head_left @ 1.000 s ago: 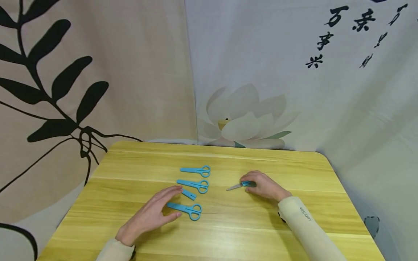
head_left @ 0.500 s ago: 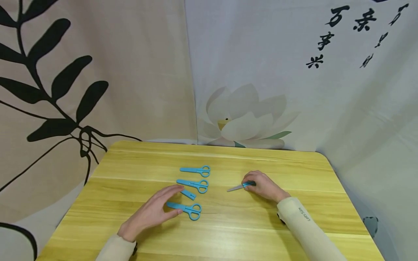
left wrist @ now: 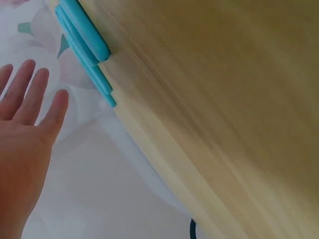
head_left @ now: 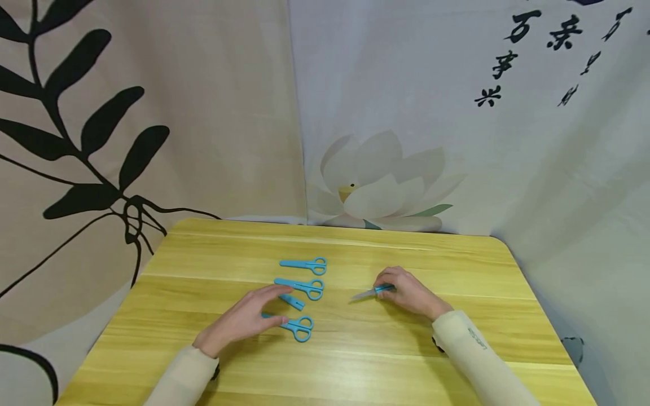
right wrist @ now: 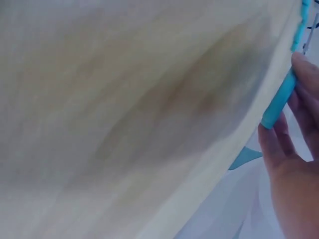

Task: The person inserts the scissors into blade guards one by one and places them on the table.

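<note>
My right hand point(head_left: 408, 292) grips a pair of scissors point(head_left: 363, 295) by its blue handle, over the right half of the table. The bare metal blades point left; fingers cover most of the handle. In the right wrist view, the blue handle point(right wrist: 280, 99) lies between thumb and fingers. My left hand point(head_left: 244, 318) is spread, holding nothing, with thumb and fingertips around a loose blue sheath point(head_left: 293, 302). Its thumb overlaps the nearest sheathed blue scissors point(head_left: 302, 328). The left wrist view shows the same hand point(left wrist: 27, 134) with fingers extended.
Two more sheathed blue scissors, a middle pair point(head_left: 308, 288) and a far pair point(head_left: 307, 264), lie beyond the loose sheath, handles to the right. All rest on a wooden table point(head_left: 381, 361). A printed curtain point(head_left: 228, 113) hangs behind its back edge.
My left hand has shifted slightly to the right, its thumb now over the nearest scissors. The scissors in my right hand have moved slightly left, with their tip lower in view.
</note>
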Demonstrator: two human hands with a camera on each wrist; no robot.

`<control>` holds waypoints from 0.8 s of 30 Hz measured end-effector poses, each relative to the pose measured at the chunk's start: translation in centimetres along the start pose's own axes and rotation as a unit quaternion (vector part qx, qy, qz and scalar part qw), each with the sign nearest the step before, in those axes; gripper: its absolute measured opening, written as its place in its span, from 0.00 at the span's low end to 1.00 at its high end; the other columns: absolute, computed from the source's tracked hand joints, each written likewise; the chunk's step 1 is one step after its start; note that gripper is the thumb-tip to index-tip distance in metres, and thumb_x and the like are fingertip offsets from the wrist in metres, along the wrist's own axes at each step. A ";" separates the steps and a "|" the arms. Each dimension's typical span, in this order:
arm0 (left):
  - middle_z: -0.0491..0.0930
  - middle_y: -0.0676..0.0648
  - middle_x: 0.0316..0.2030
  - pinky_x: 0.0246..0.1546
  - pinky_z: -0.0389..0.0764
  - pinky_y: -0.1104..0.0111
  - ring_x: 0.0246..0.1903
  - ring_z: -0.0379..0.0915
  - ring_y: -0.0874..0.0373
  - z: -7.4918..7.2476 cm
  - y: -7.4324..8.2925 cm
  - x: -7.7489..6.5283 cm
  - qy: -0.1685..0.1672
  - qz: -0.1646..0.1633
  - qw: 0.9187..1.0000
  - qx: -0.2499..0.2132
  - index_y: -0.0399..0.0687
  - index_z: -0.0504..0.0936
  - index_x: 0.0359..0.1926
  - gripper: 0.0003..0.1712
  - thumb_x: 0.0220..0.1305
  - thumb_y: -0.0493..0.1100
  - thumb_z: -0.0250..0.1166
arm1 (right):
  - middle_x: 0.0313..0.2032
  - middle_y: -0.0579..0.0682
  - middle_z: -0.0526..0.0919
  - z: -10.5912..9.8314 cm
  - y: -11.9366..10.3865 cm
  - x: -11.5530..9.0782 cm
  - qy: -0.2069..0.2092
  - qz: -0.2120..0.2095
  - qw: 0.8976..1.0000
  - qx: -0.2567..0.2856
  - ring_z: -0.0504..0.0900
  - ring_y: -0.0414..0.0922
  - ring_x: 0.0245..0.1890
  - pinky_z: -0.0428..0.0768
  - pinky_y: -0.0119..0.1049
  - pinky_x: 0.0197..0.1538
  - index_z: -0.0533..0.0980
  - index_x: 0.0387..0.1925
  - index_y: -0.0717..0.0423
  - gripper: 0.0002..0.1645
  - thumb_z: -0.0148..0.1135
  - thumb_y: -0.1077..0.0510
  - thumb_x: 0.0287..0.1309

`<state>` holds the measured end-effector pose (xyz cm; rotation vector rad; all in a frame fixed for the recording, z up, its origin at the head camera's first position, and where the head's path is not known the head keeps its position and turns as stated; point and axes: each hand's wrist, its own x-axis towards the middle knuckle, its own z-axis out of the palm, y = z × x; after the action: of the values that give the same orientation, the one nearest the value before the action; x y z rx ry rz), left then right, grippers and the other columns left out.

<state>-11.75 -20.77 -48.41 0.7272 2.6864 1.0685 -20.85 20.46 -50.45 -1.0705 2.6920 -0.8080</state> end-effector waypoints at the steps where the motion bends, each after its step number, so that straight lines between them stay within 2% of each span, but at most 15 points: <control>1: 0.73 0.44 0.70 0.69 0.67 0.43 0.70 0.66 0.40 -0.1 -0.1 0.3 -0.004 0.001 1.000 -0.002 0.45 0.73 0.72 0.36 0.68 0.51 0.72 | 0.50 0.44 0.83 -0.1 -0.3 -0.1 0.002 -0.003 1.000 0.001 0.79 0.50 0.56 0.79 0.51 0.61 0.85 0.45 0.50 0.08 0.72 0.59 0.64; 5: 0.77 0.45 0.66 0.67 0.70 0.44 0.68 0.70 0.42 -0.1 -0.4 1.3 -0.018 0.008 1.000 -0.006 0.43 0.77 0.68 0.31 0.68 0.45 0.73 | 0.50 0.44 0.83 -0.3 -1.0 -0.6 0.017 -0.010 1.000 0.003 0.79 0.50 0.55 0.80 0.50 0.59 0.85 0.45 0.51 0.08 0.72 0.61 0.64; 17: 0.82 0.53 0.59 0.63 0.76 0.48 0.61 0.76 0.50 0.1 -1.7 2.8 -0.051 0.018 0.999 0.001 0.49 0.83 0.63 0.24 0.68 0.46 0.73 | 0.49 0.42 0.83 0.2 -1.5 -2.6 0.066 -0.006 0.998 -0.005 0.79 0.46 0.54 0.81 0.47 0.57 0.86 0.45 0.50 0.09 0.73 0.62 0.63; 24: 0.82 0.52 0.58 0.64 0.74 0.48 0.60 0.76 0.49 0.3 -2.5 3.5 -0.061 0.021 0.998 0.028 0.49 0.84 0.61 0.22 0.67 0.45 0.73 | 0.49 0.41 0.83 0.4 -1.9 -3.6 0.087 -0.014 0.996 0.000 0.79 0.44 0.53 0.82 0.45 0.55 0.86 0.45 0.49 0.10 0.74 0.61 0.62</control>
<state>-15.62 -20.41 -50.20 0.8342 2.6188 0.9287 -16.98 21.56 -50.07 -1.0864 2.8231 -0.9484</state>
